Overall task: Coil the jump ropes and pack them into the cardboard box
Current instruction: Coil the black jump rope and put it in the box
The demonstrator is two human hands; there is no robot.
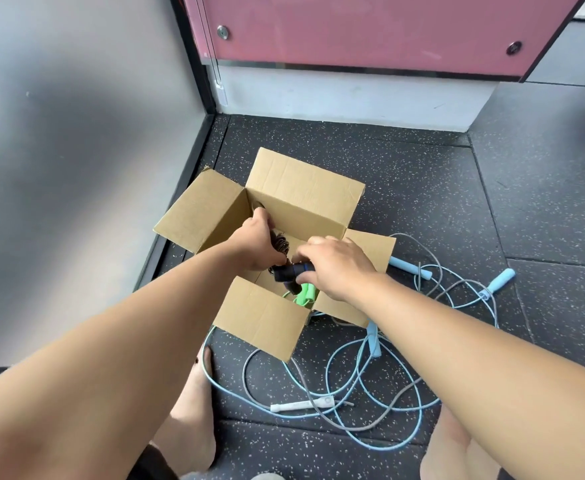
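On speckled floor [422,188], left hand [256,242] grips dark coil [281,244], right hand [339,263] its handles [289,271], over cardboard box [301,188].

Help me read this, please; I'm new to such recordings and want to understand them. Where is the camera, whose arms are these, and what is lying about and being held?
There is no machine here. A person wears a wide-angle camera on the head, so you look down along their own two arms. An open cardboard box stands on a dark speckled floor. The left hand holds the coiled part of a dark jump rope in the box's opening, and the right hand grips its black handles. Green handles of another rope already lie inside. Beside the box, uncoiled ropes lie tangled on the floor: light blue and grey cords, blue handles and a white handle.
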